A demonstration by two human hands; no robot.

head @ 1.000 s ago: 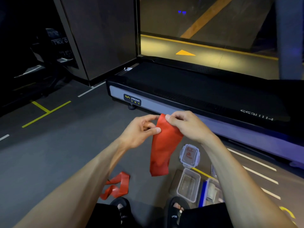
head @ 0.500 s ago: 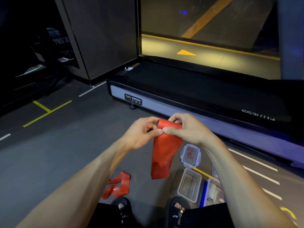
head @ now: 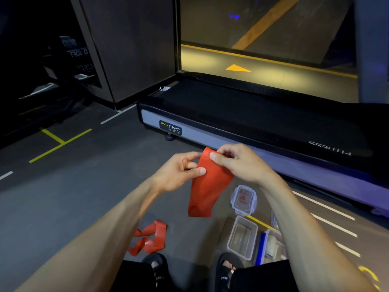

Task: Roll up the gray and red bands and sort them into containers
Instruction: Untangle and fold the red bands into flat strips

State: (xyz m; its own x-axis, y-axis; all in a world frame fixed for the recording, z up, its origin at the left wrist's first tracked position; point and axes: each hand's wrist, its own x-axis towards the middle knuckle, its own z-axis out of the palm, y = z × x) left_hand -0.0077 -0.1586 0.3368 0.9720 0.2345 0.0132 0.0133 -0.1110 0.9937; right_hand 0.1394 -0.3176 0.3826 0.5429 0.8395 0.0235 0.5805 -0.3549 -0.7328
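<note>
Nearest the feet, a loose red band (head: 150,239) lies unrolled on the floor beside an empty clear container (head: 242,237); a second container (head: 273,247) seems to hold a gray roll. Above, left hand (head: 179,173) and right hand (head: 237,161) pinch the top edge of a hanging red band (head: 208,190), rolling barely begun. Beyond lies a lid (head: 243,199).

Contents of the blue-edged container (head: 271,247) half behind the right forearm, unclear.
</note>
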